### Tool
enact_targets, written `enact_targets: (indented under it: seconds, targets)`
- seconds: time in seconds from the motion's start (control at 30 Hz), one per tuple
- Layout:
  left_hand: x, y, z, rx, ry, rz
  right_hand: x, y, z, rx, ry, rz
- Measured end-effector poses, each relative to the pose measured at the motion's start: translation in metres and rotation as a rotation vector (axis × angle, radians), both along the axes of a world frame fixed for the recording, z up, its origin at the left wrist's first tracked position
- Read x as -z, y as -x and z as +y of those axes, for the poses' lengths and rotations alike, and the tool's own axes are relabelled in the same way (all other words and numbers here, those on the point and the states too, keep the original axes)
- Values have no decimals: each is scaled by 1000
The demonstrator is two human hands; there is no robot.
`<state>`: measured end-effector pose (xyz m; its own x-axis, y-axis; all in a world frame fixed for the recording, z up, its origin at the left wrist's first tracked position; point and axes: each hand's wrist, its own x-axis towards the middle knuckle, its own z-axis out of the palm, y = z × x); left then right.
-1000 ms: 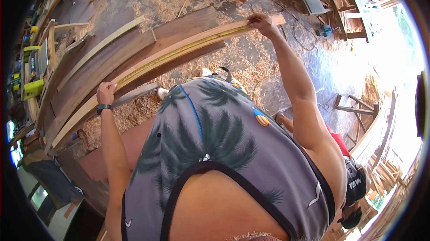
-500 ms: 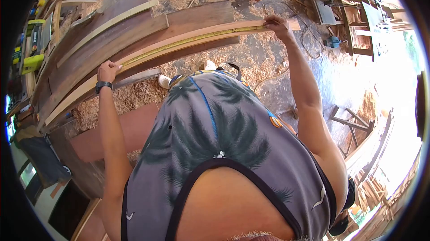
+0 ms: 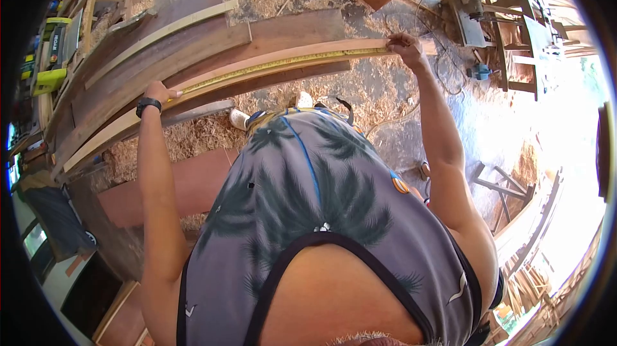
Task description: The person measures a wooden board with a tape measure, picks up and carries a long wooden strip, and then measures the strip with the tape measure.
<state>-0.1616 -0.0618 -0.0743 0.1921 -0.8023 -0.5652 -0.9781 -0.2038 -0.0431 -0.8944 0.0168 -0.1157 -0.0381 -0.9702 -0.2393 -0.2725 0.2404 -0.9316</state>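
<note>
A yellow tape measure (image 3: 276,63) is stretched lengthwise over a long pale wooden board (image 3: 103,143). My left hand (image 3: 159,92), with a dark watch on the wrist, is closed at the tape's left end, its thumb pointing along the tape. Whether the tape's case sits inside that hand is hidden. Toward the board's right end, my right hand (image 3: 406,49) pinches the other end of the tape with bent fingers. Between the two hands the tape looks nearly straight.
More planks (image 3: 160,57) lie beyond the board. Wood shavings (image 3: 193,131) cover much of the floor. A machine on a wooden stand (image 3: 468,2) is at the upper right, with cables (image 3: 443,66) near my right hand. Yellow-green tools (image 3: 50,79) line the left.
The view has shifted slightly, so the scene sits a little lower and farther right. My left hand has turned a little, its thumb now lying flatter along the tape. The right hand keeps its place.
</note>
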Motion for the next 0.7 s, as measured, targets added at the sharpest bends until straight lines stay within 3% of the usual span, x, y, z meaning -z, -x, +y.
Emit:
enact_targets:
  seconds: [0.1,0.2,0.27,0.33,0.47,0.7]
  targets:
    - [-5,5,1,-19,11,3,-13,-12,0,7,148,404]
    - [-7,7,3,-20,22,-20,-23,-36,3,110,186,308]
    - [-8,7,3,9,13,-27,-37,-66,15,121,83,84]
    - [-7,5,4,3,21,-19,-48,-99,25,-13,77,38]
    - [-14,11,6,-43,23,0,-36,-149,41,-126,101,361]
    - [0,0,6,30,116,32,-68,-181,44,-134,224,268]
